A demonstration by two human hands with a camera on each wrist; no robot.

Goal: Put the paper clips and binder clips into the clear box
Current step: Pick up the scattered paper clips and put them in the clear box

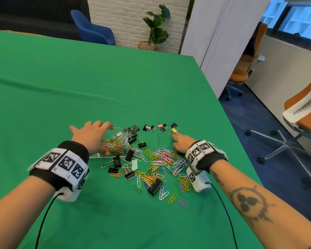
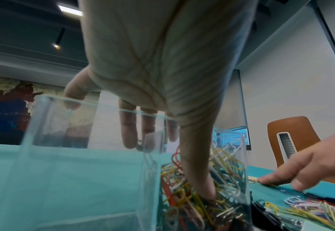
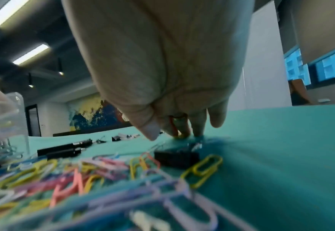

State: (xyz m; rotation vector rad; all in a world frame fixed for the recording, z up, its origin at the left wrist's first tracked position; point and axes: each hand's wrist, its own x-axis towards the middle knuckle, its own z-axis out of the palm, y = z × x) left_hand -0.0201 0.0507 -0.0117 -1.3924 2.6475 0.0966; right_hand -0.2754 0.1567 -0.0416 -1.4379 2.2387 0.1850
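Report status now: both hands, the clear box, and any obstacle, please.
Left hand grips clear box, thumb inside. Right hand fingertip at yellow binder clip. Most clips still on green cloth. Nothing in the way.

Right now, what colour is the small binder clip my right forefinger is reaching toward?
Yellow: the binder clip just beyond the right hand, clearest in the head view.

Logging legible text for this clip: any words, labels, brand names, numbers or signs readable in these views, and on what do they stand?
No readable words, brands or numbers in any view.
Wristband on the left hand: black-and-white square code markers, patterns only, no letters.
Wristband on the right hand: the same kind of markers, no letters.
Small dark marks at the marker tiles' edges: too small to read.
Clear box, paper clips, binder clips: no print visible.
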